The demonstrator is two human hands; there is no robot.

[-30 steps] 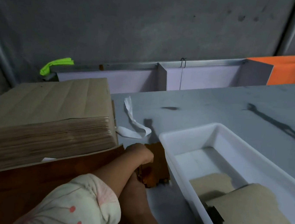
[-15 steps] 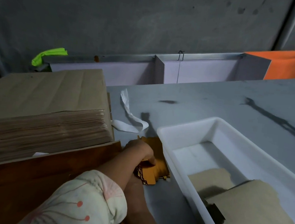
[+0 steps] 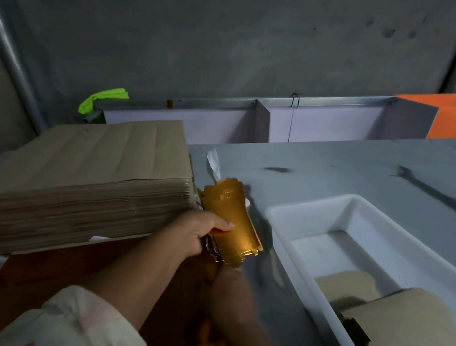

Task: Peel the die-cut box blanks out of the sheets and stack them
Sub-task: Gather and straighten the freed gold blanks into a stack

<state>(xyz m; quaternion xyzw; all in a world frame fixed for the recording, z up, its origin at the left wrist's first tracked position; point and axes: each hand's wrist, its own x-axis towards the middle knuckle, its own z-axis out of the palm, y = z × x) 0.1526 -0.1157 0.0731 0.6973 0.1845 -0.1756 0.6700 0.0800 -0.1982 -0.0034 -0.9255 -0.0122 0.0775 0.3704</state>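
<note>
Gold blanks (image 3: pixel 229 221) held up in our left hand (image 3: pixel 200 233), just beside the stack (image 3: pixel 79 173).
Nearest is our sleeve (image 3: pixel 76 323), and brown card pieces (image 3: pixel 407 335) lie in the white tray (image 3: pixel 316 211). Our right hand (image 3: pixel 222 271) sits under the bundle, blurred and mostly hidden; we cannot tell its grip. With thumb on top and fingers curled beneath, our left hand clasps the blanks, tilted above the grey table (image 3: pixel 335 168) between stack and tray. Beyond them lies a white strip (image 3: pixel 213 165); farther back is a green scrap (image 3: pixel 101 98).
</note>
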